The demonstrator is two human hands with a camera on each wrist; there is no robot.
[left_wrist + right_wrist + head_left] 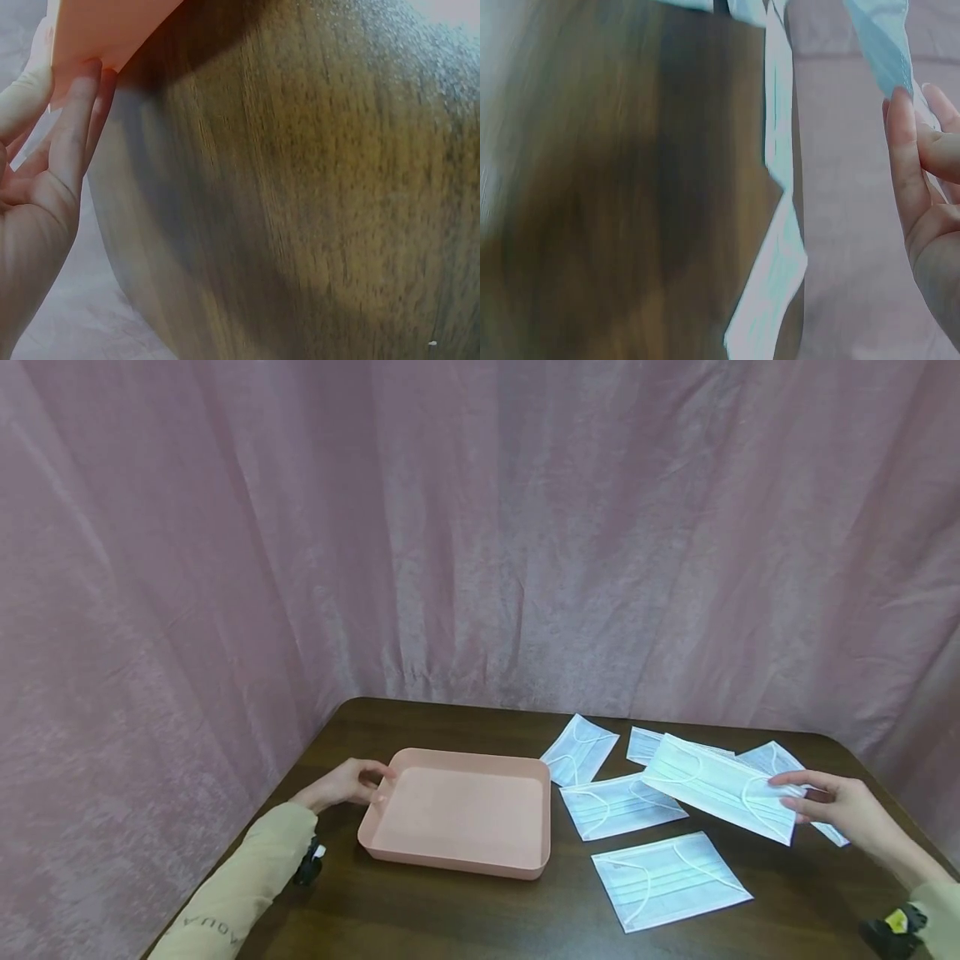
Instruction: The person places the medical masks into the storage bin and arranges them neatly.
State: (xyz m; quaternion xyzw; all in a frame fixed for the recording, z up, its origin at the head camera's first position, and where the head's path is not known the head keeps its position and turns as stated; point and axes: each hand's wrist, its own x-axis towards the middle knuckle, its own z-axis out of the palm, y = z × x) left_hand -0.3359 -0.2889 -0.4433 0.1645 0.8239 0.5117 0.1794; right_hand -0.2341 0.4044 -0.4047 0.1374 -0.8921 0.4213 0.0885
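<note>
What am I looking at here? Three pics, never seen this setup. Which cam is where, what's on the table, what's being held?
No machine here: a person works with two bare hands and wears three cameras. The wide picture comes from the head camera, looking forward and down. The other two come from cameras on each wrist, very close up and blurred.

On the dark wooden table stands an empty pink tray. To its right lie several white face masks, for example one nearest the camera and one beside the tray.

The left hand holds the tray's left rim; the left wrist view shows its fingers against the tray's edge. The right hand pinches one mask by its end and holds it lifted above the others; the right wrist view shows that mask's edge between the fingers.

A pink curtain hangs behind.
</note>
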